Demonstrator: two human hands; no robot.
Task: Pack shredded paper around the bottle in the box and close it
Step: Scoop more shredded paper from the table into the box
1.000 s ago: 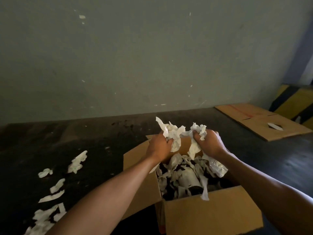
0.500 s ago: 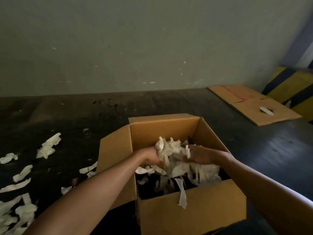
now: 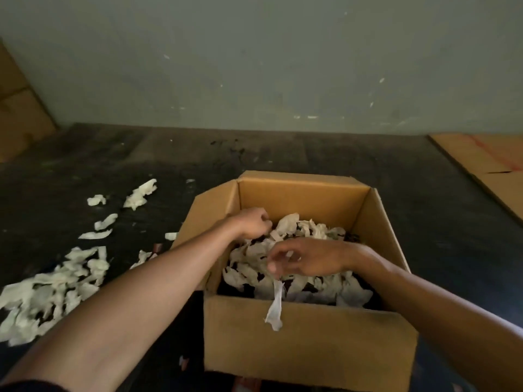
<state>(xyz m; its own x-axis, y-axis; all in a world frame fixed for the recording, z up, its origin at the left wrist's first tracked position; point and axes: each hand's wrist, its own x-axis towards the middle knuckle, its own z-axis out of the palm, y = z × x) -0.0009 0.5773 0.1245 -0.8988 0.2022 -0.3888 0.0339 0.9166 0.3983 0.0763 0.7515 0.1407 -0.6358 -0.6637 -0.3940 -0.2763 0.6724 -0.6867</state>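
Note:
An open cardboard box (image 3: 308, 338) stands on the dark floor, all flaps up or out. White shredded paper (image 3: 305, 230) covers its inside, with dark gaps between the pieces; the bottle is hidden under it. One paper strip (image 3: 275, 306) hangs over the near wall. My left hand (image 3: 253, 222) is inside the far left of the box, fingers curled down into the paper. My right hand (image 3: 310, 258) hovers over the middle of the paper, fingers loosely bent and apart, just above the top of the hanging strip.
Loose shredded paper (image 3: 56, 284) lies scattered on the floor left of the box. A flattened cardboard sheet (image 3: 495, 171) lies at the right, another cardboard piece (image 3: 17, 108) leans at the far left. A grey-green wall stands behind.
Both hands came down from above the box with a bunch of paper and put it inside. They have since moved apart over the paper.

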